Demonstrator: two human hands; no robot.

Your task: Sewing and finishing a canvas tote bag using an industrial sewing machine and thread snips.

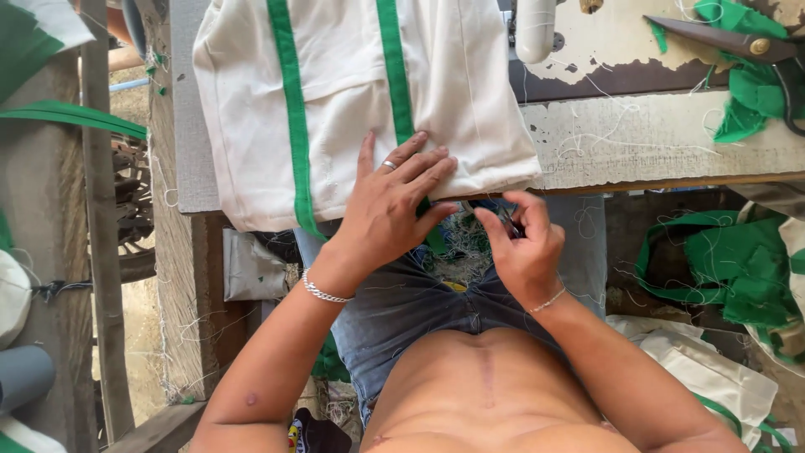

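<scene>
A cream cloth piece [352,109] with two green stripes [289,101] lies over the edge of a worn sewing table [654,134]. My left hand [390,205] rests flat on its lower hem by the right stripe, fingers spread, a ring on one finger and a chain bracelet on the wrist. Just below the table edge, my right hand [524,243] is pinched shut on a small dark tool [510,222], likely a thread snipper, its tip close to the hem. Loose white threads hang around it.
Large scissors [738,42] lie on green fabric scraps [746,92] at the table's far right. A white machine part [535,29] stands behind the cloth. More green and cream cloth [721,268] is piled at the right; a wooden post [105,252] stands at the left.
</scene>
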